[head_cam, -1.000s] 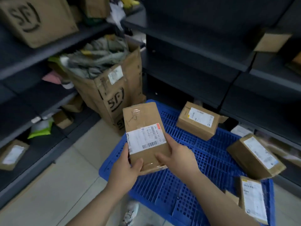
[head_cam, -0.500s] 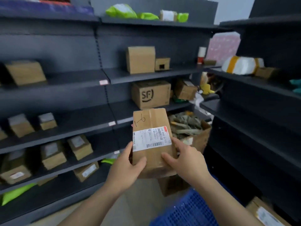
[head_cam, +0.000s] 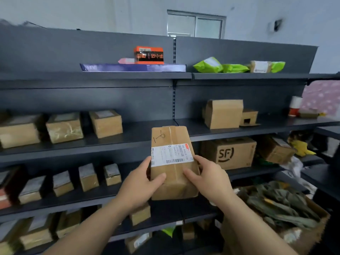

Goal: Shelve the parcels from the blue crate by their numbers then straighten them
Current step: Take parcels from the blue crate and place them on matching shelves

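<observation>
A brown cardboard parcel with a white barcode label and handwritten "1-9" on its top stands upright in front of the dark shelving. My left hand grips its lower left edge, thumb across the front. My right hand grips its lower right edge the same way. The blue crate is out of view.
Several taped brown boxes line the shelves at left. A plain box and an SF-marked box sit at right. Green mailers and an orange box are on the top shelf. An open carton of grey-green bags stands at lower right.
The view has swung up from the blue crate on the floor to the shelves. Both hands have lifted the parcel with it, holding it the same way.
</observation>
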Tool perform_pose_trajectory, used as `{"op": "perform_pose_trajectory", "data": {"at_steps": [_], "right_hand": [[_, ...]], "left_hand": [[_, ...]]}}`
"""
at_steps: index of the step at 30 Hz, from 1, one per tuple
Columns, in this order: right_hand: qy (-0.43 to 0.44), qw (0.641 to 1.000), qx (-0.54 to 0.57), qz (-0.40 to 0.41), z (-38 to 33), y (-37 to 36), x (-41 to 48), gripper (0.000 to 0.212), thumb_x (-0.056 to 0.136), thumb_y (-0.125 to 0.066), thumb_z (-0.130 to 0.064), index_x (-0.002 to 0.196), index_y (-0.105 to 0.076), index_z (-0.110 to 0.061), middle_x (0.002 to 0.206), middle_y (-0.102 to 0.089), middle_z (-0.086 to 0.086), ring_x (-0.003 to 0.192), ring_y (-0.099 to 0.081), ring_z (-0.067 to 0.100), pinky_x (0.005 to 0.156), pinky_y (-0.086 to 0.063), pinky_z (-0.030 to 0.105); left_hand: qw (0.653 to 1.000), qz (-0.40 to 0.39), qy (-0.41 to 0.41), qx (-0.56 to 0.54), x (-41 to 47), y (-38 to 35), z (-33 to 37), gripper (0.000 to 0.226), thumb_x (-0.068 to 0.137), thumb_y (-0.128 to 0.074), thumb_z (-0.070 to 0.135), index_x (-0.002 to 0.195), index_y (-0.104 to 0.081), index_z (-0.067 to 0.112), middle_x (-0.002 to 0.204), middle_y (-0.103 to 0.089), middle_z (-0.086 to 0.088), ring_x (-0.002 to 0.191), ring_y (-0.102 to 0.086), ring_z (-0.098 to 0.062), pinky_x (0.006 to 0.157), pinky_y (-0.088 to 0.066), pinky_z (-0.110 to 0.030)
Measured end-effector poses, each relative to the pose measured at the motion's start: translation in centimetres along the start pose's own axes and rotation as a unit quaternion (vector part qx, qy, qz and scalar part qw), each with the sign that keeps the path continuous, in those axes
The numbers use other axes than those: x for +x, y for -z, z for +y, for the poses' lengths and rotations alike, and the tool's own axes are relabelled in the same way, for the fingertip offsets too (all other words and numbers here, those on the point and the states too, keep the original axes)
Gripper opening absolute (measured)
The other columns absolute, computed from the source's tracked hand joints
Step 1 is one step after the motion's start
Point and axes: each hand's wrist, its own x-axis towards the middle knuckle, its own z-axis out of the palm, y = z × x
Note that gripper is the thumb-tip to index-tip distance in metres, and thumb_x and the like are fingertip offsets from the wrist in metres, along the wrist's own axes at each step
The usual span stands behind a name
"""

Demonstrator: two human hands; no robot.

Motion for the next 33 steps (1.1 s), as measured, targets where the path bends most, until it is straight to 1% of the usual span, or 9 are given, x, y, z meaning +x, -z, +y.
{"op": "perform_pose_trajectory", "data": {"at_steps": [5,8,10,16,20,23,25,30,33], "right_hand": [[0.002,1.0,0.003,0.009,-2.6,-3.0,7.1,0.048,0.088,-0.053,-0.052,0.132,-0.046,-0.036,0.109,-0.064,-0.013,0.091,-0.061,0.008,0.077,-0.055,0.032],[0.009,1.0,-0.001,0.01,-3.1,-4.3,12.0,0.047,0.088,-0.053,-0.051,0.13,-0.049,-0.031,0.11,-0.064,-0.01,0.093,-0.061,0.012,0.078,-0.055,0.035],[0.017,1.0,-0.005,0.007,-3.2,-5.1,15.5,0.046,0.088,-0.053,-0.052,0.128,-0.052,-0.029,0.109,-0.064,-0.009,0.093,-0.061,0.013,0.078,-0.054,0.036],[0.056,0.998,0.003,-0.018,-2.6,-7.4,26.1,0.042,0.087,-0.052,-0.053,0.122,-0.057,-0.031,0.102,-0.067,-0.01,0.093,-0.062,0.015,0.08,-0.052,0.036],[0.068,0.996,0.019,-0.048,-1.5,-9.3,32.5,0.04,0.088,-0.051,-0.052,0.122,-0.058,-0.033,0.108,-0.067,-0.009,0.094,-0.062,0.016,0.08,-0.052,0.034],[0.069,0.995,0.018,-0.065,-0.8,-10.9,36.2,0.043,0.089,-0.05,-0.052,0.127,-0.056,-0.033,0.113,-0.066,-0.008,0.098,-0.062,0.016,0.08,-0.052,0.032],[0.076,0.994,0.017,-0.077,-0.3,-12.0,38.3,0.042,0.089,-0.05,-0.051,0.125,-0.057,-0.032,0.112,-0.067,-0.007,0.099,-0.062,0.017,0.08,-0.052,0.032],[0.08,0.992,0.03,-0.093,0.5,-14.2,42.4,0.035,0.091,-0.05,-0.047,0.121,-0.06,-0.034,0.11,-0.067,-0.005,0.097,-0.062,0.018,0.081,-0.052,0.032],[0.081,0.99,0.031,-0.11,0.9,-15.2,44.0,0.035,0.093,-0.048,-0.044,0.124,-0.059,-0.033,0.113,-0.066,-0.004,0.098,-0.062,0.017,0.081,-0.052,0.032]], "left_hand": [[1.0,0.027,0.001,0.014,6.4,3.6,-2.0,0.047,0.081,-0.058,0.052,0.125,-0.04,0.056,0.11,-0.06,0.03,0.1,-0.059,0.002,0.085,-0.055,-0.035],[0.999,0.045,0.007,0.012,10.5,4.4,-3.1,0.051,0.08,-0.057,0.056,0.129,-0.043,0.051,0.114,-0.06,0.027,0.102,-0.058,0.0,0.088,-0.053,-0.034],[0.998,0.056,0.011,0.009,13.3,4.8,-3.7,0.049,0.085,-0.059,0.05,0.132,-0.043,0.046,0.116,-0.058,0.026,0.104,-0.056,0.0,0.089,-0.051,-0.032],[0.995,0.094,0.031,0.028,21.9,5.5,-5.9,0.053,0.087,-0.057,0.052,0.136,-0.046,0.035,0.124,-0.059,0.019,0.107,-0.057,-0.004,0.093,-0.049,-0.031],[0.989,0.122,0.06,0.053,27.4,5.5,-6.9,0.052,0.087,-0.056,0.052,0.133,-0.049,0.03,0.123,-0.061,0.013,0.106,-0.059,-0.009,0.091,-0.049,-0.03],[0.988,0.121,0.076,0.052,30.4,5.0,-8.2,0.059,0.082,-0.052,0.06,0.133,-0.049,0.03,0.123,-0.062,0.01,0.107,-0.06,-0.01,0.093,-0.051,-0.036],[0.986,0.128,0.089,0.051,32.0,4.6,-9.1,0.065,0.078,-0.05,0.062,0.134,-0.049,0.028,0.124,-0.062,0.009,0.109,-0.06,-0.011,0.093,-0.051,-0.038],[0.984,0.138,0.091,0.072,35.1,4.2,-10.2,0.049,0.092,-0.052,0.047,0.133,-0.051,0.021,0.124,-0.062,0.004,0.109,-0.06,-0.013,0.094,-0.05,-0.034],[0.98,0.137,0.108,0.093,36.5,4.1,-10.8,0.049,0.093,-0.052,0.047,0.133,-0.05,0.02,0.125,-0.061,0.002,0.111,-0.059,-0.016,0.094,-0.049,-0.032]]}}
